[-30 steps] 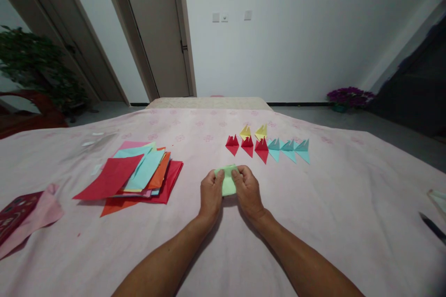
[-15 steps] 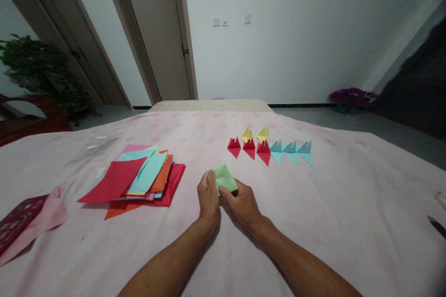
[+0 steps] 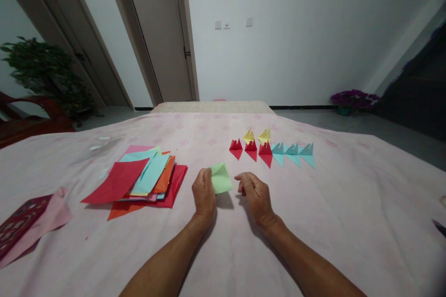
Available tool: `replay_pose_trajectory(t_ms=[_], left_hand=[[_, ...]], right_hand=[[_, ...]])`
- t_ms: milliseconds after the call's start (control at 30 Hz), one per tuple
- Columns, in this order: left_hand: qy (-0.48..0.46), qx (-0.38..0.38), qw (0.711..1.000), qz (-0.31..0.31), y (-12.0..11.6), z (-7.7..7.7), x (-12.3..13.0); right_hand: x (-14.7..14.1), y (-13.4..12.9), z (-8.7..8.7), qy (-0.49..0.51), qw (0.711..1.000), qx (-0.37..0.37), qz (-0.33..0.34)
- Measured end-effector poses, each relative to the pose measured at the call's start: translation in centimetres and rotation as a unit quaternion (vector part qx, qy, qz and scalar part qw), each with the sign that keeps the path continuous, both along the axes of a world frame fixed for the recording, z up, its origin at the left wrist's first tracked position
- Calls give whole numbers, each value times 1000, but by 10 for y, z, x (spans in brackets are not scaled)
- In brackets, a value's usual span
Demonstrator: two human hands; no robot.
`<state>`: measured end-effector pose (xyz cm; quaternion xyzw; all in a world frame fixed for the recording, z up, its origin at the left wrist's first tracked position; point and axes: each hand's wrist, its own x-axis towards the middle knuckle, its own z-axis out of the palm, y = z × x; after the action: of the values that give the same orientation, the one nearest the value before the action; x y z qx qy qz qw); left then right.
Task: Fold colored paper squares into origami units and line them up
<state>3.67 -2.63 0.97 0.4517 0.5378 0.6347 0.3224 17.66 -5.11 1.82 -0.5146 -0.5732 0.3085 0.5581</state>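
A folded light-green paper (image 3: 221, 179) is pinched by its left side between the thumb and fingers of my left hand (image 3: 204, 192), a little above the cloth. To its right, my right hand (image 3: 256, 196) is apart from the paper, its fingers curled and parted, holding nothing that shows. Beyond my hands stand folded paper figures in rows: red ones (image 3: 251, 148), yellow ones (image 3: 264, 136) and light-blue ones (image 3: 293, 152).
A loose pile of coloured sheets, with a red sheet (image 3: 116, 181) on top, lies left of my hands on the pink tablecloth (image 3: 223, 250). A dark red packet (image 3: 24, 218) lies at the far left. A dark pointed object (image 3: 439, 228) is at the right edge.
My right hand has let go of the green paper and moved right. My left hand has shifted slightly left with the paper. The whole view has moved a little.
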Motion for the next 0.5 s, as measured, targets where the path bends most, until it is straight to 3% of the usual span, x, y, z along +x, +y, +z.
replay_pose_trajectory(t_ms=[133,333,433,500], left_hand=[[55,17,998,-29,-5,-3,0],[107,24,991,-75,-14,-7,0],[87,15,993,-74,-12,-6,-2],[21,-5,996,-81,-10,-3,-1]], right_hand=[[-9,1,-1,-16,999,6,45],[-14,0,2,39,999,-18,27],[-2,7,7,88,996,-25,-18],[8,14,9,151,986,-28,-72]])
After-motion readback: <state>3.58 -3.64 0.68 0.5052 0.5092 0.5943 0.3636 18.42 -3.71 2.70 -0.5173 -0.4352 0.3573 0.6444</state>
